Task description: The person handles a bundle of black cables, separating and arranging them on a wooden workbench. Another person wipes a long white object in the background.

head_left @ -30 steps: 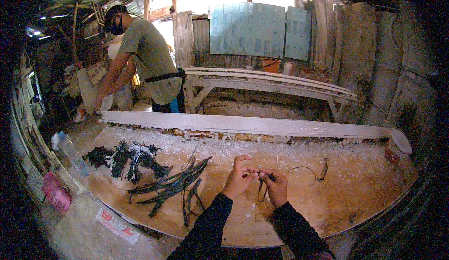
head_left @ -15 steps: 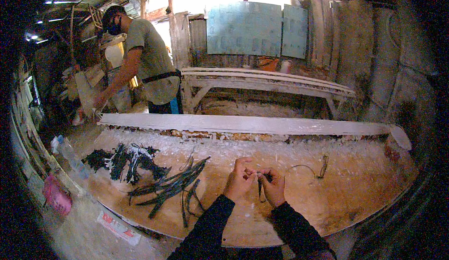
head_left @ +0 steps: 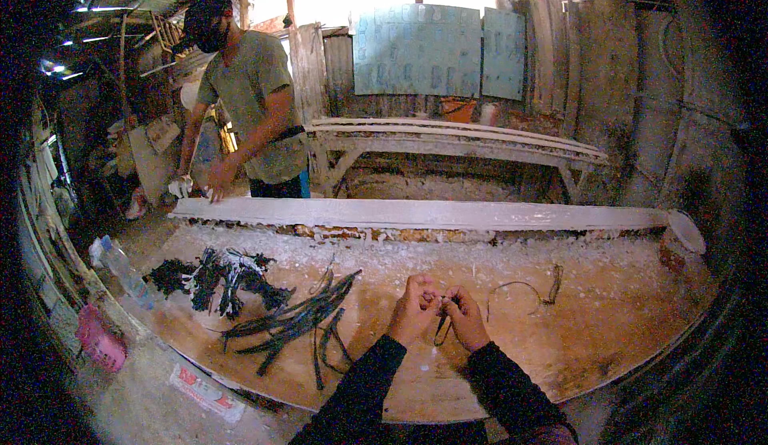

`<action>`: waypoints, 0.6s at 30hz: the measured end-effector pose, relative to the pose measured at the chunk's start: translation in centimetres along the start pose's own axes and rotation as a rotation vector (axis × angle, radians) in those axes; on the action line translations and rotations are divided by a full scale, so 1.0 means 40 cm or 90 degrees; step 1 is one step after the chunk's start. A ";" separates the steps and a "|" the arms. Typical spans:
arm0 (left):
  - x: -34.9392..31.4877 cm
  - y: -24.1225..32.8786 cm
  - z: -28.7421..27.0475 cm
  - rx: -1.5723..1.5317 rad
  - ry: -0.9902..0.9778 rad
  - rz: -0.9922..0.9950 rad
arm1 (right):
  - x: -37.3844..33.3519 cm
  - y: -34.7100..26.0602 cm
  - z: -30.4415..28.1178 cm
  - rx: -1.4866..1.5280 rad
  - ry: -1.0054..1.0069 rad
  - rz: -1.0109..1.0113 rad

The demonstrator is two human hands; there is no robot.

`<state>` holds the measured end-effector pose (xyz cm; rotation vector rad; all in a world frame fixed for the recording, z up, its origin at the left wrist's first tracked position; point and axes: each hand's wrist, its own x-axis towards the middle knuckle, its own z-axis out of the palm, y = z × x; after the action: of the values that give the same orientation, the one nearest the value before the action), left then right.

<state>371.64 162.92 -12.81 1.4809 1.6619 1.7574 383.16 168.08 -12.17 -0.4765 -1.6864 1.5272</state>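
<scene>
My left hand (head_left: 412, 310) and my right hand (head_left: 466, 318) are close together over the wooden board, fingers pinched. Between them they hold a thin dark strip (head_left: 439, 335), whose lower part hangs as a small narrow loop below the fingertips. The exact spot where the fingers meet is too small to make out. Left of my hands lies a loose pile of long dark strips (head_left: 292, 325). Beyond it are bundles of shorter black strips with whitish ends (head_left: 228, 278). To the right, a thin dark piece with a curled tail (head_left: 552, 285) rests on the board.
A long white-coated plank (head_left: 424, 214) spans the board's far side, with a white tub (head_left: 684, 233) at its right end. A co-worker (head_left: 252, 101) stands behind its left end. A clear bottle (head_left: 124, 269) and a pink object (head_left: 100, 337) lie at left. Behind is a bench (head_left: 448, 137).
The co-worker has turned and brought their hands to the plank's left end. My hands stay nearly in place; the strip's hanging part now forms a more open loop.
</scene>
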 end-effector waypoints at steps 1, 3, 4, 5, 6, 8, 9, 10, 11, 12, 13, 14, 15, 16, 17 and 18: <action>0.000 0.003 0.001 0.000 -0.004 -0.012 | 0.000 0.005 -0.004 -0.001 0.000 0.066; 0.001 0.009 0.001 -0.010 -0.015 0.007 | 0.002 0.015 -0.009 0.052 -0.026 0.022; -0.001 0.011 0.000 -0.014 -0.027 0.003 | 0.002 0.019 -0.011 0.072 -0.035 0.014; -0.003 0.013 0.000 0.001 -0.034 -0.012 | 0.001 0.024 -0.011 0.111 -0.033 0.037; -0.005 0.014 -0.001 0.017 -0.041 -0.026 | 0.001 0.028 -0.010 0.149 -0.032 0.060; -0.005 0.011 -0.001 0.037 -0.037 -0.026 | 0.006 0.036 -0.012 0.186 -0.037 0.085; -0.005 0.008 -0.001 0.041 -0.027 -0.012 | 0.010 0.039 -0.014 0.184 -0.043 0.088; -0.004 0.004 -0.001 0.038 -0.020 -0.009 | 0.015 0.041 -0.017 0.181 -0.049 0.090; -0.004 0.000 0.001 0.021 -0.016 -0.009 | 0.017 0.041 -0.020 0.196 -0.053 0.095; -0.003 -0.005 0.003 -0.003 -0.014 -0.022 | 0.019 0.041 -0.022 0.211 -0.058 0.100; -0.003 -0.010 0.005 -0.037 -0.027 -0.079 | 0.019 0.038 -0.024 0.226 -0.062 0.105; -0.006 -0.016 0.005 -0.061 -0.019 -0.044 | 0.017 0.034 -0.025 0.238 -0.061 0.116; -0.008 -0.021 0.004 -0.095 -0.027 -0.054 | 0.015 0.028 -0.024 0.250 -0.060 0.127; -0.020 -0.026 0.006 -0.138 -0.037 -0.085 | 0.002 0.023 -0.022 0.245 -0.036 0.173; -0.018 -0.030 0.008 -0.127 -0.022 -0.047 | -0.003 0.016 -0.019 0.284 -0.046 0.148; -0.017 -0.032 0.010 -0.125 -0.008 -0.023 | -0.009 0.010 -0.015 0.304 -0.036 0.150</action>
<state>371.72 162.97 -14.33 1.3631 1.4543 1.8290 383.73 168.29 -12.66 -0.3865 -1.2727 2.0581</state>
